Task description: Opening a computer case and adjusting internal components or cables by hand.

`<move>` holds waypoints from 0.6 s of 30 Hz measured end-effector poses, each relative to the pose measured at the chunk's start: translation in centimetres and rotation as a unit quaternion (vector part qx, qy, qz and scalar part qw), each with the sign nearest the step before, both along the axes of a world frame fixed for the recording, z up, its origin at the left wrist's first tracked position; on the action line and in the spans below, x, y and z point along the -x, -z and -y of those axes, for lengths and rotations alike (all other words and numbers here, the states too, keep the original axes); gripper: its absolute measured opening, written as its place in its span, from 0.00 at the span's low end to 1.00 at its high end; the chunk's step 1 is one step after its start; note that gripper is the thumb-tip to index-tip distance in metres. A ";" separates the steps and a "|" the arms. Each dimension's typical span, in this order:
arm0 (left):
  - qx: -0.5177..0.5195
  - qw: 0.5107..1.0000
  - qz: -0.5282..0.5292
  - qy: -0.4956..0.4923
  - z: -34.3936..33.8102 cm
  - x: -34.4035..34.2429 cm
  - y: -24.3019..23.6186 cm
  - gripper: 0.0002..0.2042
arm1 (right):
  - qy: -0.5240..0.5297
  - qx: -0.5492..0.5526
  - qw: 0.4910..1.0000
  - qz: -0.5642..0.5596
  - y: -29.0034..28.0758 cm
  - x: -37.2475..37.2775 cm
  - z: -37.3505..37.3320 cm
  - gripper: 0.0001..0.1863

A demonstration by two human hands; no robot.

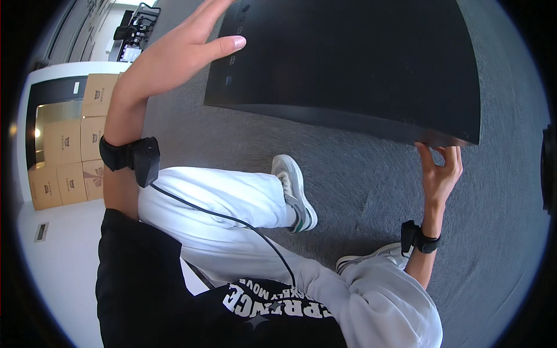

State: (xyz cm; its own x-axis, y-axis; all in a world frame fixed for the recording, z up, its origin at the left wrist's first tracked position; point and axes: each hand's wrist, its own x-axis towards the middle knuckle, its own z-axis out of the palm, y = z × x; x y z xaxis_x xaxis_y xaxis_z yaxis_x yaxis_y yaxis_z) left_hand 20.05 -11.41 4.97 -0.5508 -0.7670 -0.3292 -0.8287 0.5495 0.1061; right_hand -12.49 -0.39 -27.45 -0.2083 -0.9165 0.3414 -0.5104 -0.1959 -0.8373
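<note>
A large black box-shaped computer case (348,64), with a row of small ports (232,58) along its left end, fills the top middle of the head view. My left hand (188,49) is at that left end, its thumb stretched across the edge beside the ports. The other fingers of this hand run out past the top of the picture. At the near right corner, my right hand (442,168) grips the lower edge, its fingertips partly hidden beneath the case. The far side of the case is cut off by the picture's edge.
Dark grey carpet (360,191) lies under the case. My bent legs and sneakers (293,191) are close in front of it. A cable (232,217) runs from the left wristband (145,162) across my lap. Stacked cardboard boxes (62,142) stand at the left, by a white wall.
</note>
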 end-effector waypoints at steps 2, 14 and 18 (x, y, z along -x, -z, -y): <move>-0.013 0.998 -0.005 -0.062 -0.3 -0.8 -0.6 0.37 | 0.003 0.008 1.000 0.022 -0.7 -0.3 0.2 0.19; -0.028 0.993 0.022 -0.115 -0.2 -1.6 1.0 0.39 | 0.019 0.008 1.000 -0.005 0.5 -0.3 0.1 0.20; -0.079 0.979 0.122 -0.142 -1.5 0.4 0.3 0.43 | 0.012 -0.011 1.000 0.000 0.4 -0.1 0.1 0.19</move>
